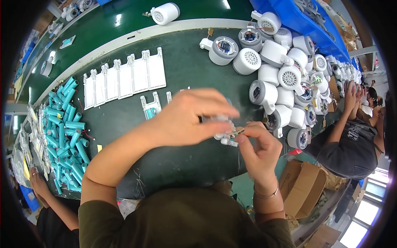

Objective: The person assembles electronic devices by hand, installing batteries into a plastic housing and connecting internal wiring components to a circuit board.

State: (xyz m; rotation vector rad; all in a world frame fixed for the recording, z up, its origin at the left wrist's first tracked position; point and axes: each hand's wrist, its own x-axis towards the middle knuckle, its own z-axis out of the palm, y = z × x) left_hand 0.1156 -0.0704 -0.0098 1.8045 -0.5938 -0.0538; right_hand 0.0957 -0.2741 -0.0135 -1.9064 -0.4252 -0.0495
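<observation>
My left hand [197, 118] reaches across the middle of the table, slightly blurred, with thumb and fingers apart. It hovers over a white and grey part [225, 140], mostly hidden behind it; I cannot tell whether they touch. Close beside it, my right hand [261, 149] pinches a small brownish board-like piece [237, 132] between thumb and index finger. Beyond my left forearm lies a white bracket [156, 101] with a teal cell in it.
Teal cylindrical cells [66, 128] with wires are heaped at left. White flat brackets [126, 78] stand in a row behind. White and grey round housings [285, 78] pile up at right, below a blue bin [318, 29]. A cardboard box [304, 186] sits lower right. Co-workers sit on both sides.
</observation>
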